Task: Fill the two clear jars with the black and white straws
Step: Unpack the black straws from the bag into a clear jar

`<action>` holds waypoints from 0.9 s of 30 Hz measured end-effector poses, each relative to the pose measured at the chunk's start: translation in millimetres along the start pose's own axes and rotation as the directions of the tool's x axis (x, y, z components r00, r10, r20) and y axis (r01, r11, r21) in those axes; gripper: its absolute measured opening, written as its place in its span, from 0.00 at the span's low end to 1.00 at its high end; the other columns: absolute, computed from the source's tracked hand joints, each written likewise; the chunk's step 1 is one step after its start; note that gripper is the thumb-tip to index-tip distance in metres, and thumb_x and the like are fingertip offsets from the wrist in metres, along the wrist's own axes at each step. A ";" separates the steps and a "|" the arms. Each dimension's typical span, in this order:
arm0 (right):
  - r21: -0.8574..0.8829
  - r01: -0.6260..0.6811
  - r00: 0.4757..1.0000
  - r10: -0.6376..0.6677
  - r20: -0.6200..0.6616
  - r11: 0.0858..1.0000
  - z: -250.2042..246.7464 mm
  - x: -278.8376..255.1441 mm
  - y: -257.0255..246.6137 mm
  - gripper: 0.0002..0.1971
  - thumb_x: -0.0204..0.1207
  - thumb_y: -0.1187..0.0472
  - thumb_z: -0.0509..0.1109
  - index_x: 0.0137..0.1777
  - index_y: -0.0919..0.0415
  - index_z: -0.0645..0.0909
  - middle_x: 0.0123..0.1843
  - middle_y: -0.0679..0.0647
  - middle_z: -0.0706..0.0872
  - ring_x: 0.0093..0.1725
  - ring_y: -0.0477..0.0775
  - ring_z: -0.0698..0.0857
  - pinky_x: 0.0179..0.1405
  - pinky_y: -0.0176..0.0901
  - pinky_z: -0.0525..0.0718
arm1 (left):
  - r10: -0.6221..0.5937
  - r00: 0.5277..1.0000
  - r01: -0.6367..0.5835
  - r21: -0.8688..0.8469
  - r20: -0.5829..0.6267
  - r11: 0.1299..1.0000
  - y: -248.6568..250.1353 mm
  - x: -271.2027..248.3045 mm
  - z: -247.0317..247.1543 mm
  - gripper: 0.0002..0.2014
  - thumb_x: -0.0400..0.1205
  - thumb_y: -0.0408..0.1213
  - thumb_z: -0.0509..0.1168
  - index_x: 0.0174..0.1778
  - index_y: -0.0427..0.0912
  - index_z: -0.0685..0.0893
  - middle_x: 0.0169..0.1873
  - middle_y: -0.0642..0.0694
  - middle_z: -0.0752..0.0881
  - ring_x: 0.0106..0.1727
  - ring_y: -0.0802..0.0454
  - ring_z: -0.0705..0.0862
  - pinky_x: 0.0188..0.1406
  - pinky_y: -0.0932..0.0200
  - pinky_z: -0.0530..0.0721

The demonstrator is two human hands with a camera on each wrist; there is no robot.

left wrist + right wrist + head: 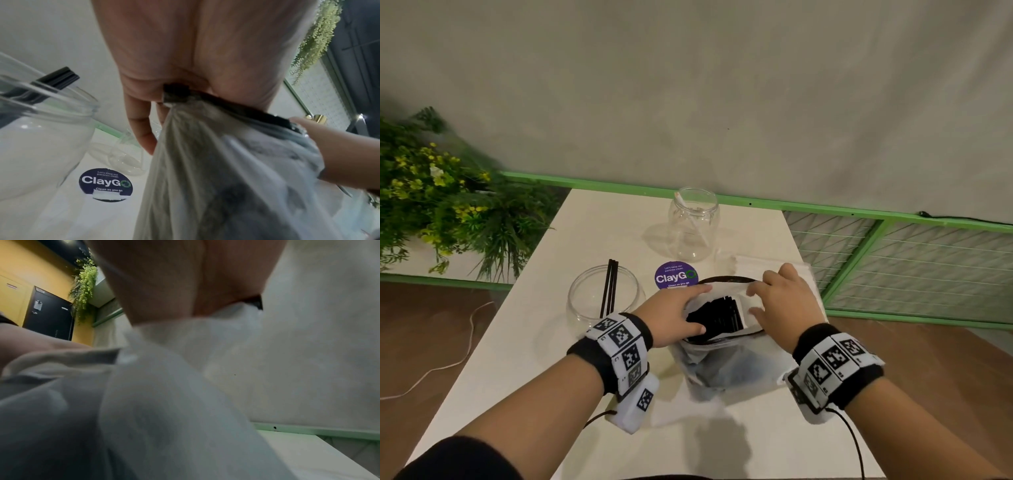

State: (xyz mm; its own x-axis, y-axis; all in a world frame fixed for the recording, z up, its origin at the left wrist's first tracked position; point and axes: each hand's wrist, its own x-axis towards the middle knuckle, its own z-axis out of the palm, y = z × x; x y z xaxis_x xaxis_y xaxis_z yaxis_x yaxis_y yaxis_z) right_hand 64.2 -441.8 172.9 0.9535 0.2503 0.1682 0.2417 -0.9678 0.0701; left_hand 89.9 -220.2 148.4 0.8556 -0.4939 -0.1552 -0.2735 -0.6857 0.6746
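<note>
A translucent plastic bag (pixel 732 363) with a black rim stands at the table's middle, a bundle of black straws (pixel 722 317) showing in its mouth. My left hand (pixel 674 318) grips the bag's left rim, and my right hand (pixel 780 301) grips the right rim, so the mouth is spread. The left wrist view shows the rim pinched under my left hand (pixel 185 56). The near clear jar (pixel 602 298) on the left has a few black straws (pixel 611 287) in it. The far clear jar (pixel 693 226) has one white straw (pixel 697 224).
A purple ClayGo sticker (pixel 676 275) lies between the jars. A flat white packet (pixel 753 265) sits behind my right hand. A leafy plant (pixel 431 192) stands off the table's left, and a green mesh railing (pixel 893 260) runs along the right.
</note>
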 end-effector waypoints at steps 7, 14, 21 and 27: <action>0.085 0.080 0.983 -0.065 -0.173 0.993 19.0 -10.0 3.1 0.21 0.50 0.80 0.74 0.33 0.52 0.84 0.35 0.50 0.76 0.40 0.61 0.82 0.54 0.60 0.78 | -0.022 0.999 0.020 -0.081 -0.031 0.997 -10.4 -8.6 0.9 0.34 0.73 0.40 0.75 0.75 0.58 0.72 0.67 0.49 0.81 0.66 0.55 0.78 0.63 0.65 0.73; 0.750 -0.134 0.959 -0.106 0.263 0.648 16.7 -9.4 -26.9 0.31 0.74 0.49 0.75 0.75 0.54 0.72 0.65 0.46 0.73 0.63 0.40 0.74 0.62 0.21 0.63 | -0.078 0.986 0.054 -0.162 -0.147 0.985 -22.3 -31.7 -5.4 0.31 0.73 0.33 0.73 0.73 0.53 0.76 0.66 0.49 0.83 0.63 0.59 0.81 0.61 0.72 0.73; 0.679 -0.017 0.811 -0.387 0.439 0.734 39.5 11.1 -79.2 0.51 0.62 0.47 0.83 0.81 0.44 0.57 0.71 0.54 0.79 0.70 0.53 0.76 0.65 0.37 0.71 | -0.161 0.976 0.138 -0.161 -0.144 0.977 -51.8 -71.8 -41.5 0.30 0.73 0.31 0.72 0.73 0.51 0.77 0.64 0.53 0.83 0.65 0.61 0.79 0.66 0.68 0.74; 0.694 0.075 0.863 -0.396 0.315 0.716 47.2 39.8 -132.4 0.34 0.63 0.47 0.79 0.71 0.48 0.75 0.65 0.49 0.85 0.64 0.51 0.81 0.66 0.48 0.76 | -0.270 0.938 0.231 -0.191 -0.216 0.954 -90.7 -94.6 -69.7 0.29 0.73 0.31 0.73 0.71 0.49 0.79 0.67 0.49 0.82 0.65 0.57 0.79 0.64 0.64 0.74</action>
State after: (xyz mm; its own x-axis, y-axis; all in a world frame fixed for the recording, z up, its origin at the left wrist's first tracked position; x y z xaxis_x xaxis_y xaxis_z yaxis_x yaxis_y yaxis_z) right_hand 78.7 -304.9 123.9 0.7836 0.5909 -0.1921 0.3702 -0.6923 -0.6195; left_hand 64.4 -74.0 152.2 0.9716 -0.1624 -0.1719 0.0206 -0.6660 0.7457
